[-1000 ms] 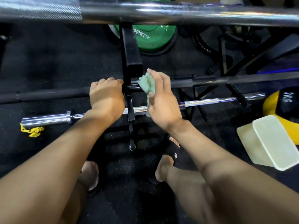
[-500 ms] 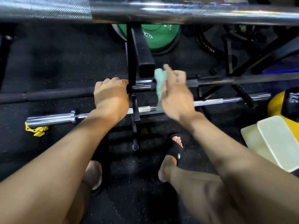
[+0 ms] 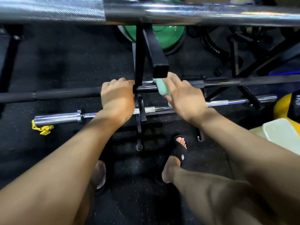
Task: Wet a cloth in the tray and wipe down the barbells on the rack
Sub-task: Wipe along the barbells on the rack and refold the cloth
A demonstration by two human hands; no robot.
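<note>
- Our left hand (image 3: 117, 96) grips the black barbell (image 3: 65, 94) beside the rack upright (image 3: 139, 62).
- Our right hand (image 3: 183, 98) — fingers curled — presses the green cloth (image 3: 160, 88) onto it.

The top barbell (image 3: 146, 13) is glossy chrome metal, with a rough knurled part on its left. Below it, the black barbell (image 3: 68, 93) looks matt. The lowest barbell (image 3: 56, 118) is shiny steel. The cloth (image 3: 160, 88) is soft, pale green fabric. The floor (image 3: 65, 62) is matt speckled rubber.
</note>
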